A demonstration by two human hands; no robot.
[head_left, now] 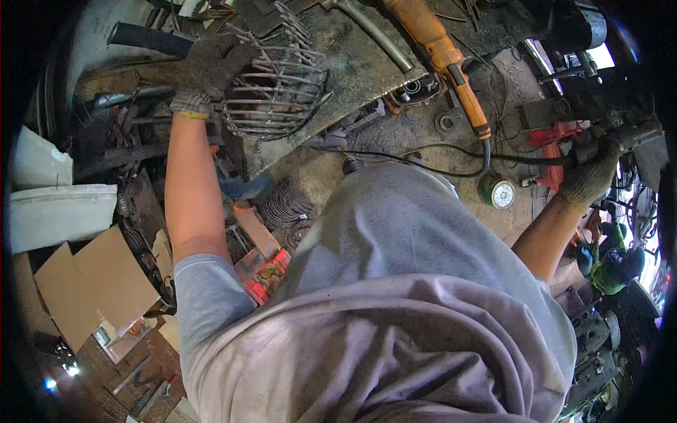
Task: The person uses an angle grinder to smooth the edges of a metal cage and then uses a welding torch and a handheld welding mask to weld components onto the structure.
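Note:
My left hand (pixel 215 67), in a dark, dirty knit glove, is closed on the left side of a cage of bent metal rods (pixel 275 95). The cage rests at the near left edge of a worn metal bench top (pixel 352 67); my fingertips are partly hidden among its rods. Far to the right, my right hand (pixel 594 173), also gloved, reaches out beside a red metal vise-like piece (pixel 553 151). Its fingers are curled at a greyish metal part (pixel 640 134), but dark shadow hides what exactly they hold.
An orange corded power tool (pixel 430 39) lies across the bench's right side, its black cable (pixel 451 171) looping below. Left of it lies a metal tube (pixel 374 35). A small round can (pixel 499 193) stands on the floor. Cardboard (pixel 102 285) and a wire coil (pixel 285 206) lie lower left.

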